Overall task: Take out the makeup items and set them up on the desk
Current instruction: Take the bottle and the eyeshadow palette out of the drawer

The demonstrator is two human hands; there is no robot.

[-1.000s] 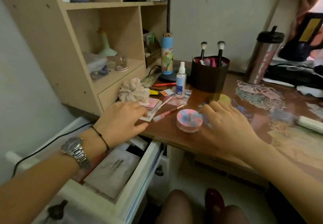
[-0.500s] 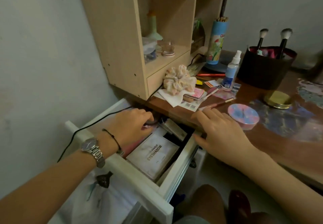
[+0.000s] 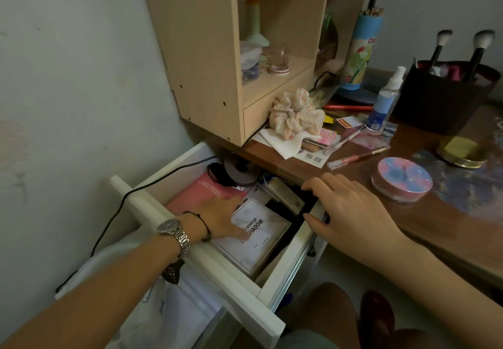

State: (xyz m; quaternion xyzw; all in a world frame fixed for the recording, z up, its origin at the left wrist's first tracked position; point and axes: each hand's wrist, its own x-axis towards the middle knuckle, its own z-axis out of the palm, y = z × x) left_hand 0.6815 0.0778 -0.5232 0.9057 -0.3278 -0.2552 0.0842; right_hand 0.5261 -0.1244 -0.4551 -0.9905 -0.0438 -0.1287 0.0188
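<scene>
On counter [image 3: 408, 212]: pink compact [image 3: 401, 182], gold tin [image 3: 462, 151]. In drawer [image 3: 217, 267]: eyeshadow palette [image 3: 258, 237], which I judge pending; left hand [image 3: 217, 218] fingers flat on it, right hand [image 3: 351, 209] unclenched.

The white box [image 3: 258, 235] under the left hand [image 3: 217, 218] reads "MAKEUP" and "SHADOW"; the thumb covers the start. Smaller print below it is too small to read.

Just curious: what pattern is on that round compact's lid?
Pink and blue marbled swirls on the round compact, clearest in the head view.

Eyeshadow box [image 3: 260, 235] in drawer [image 3: 268, 293], below desk [image 3: 353, 182].
</scene>
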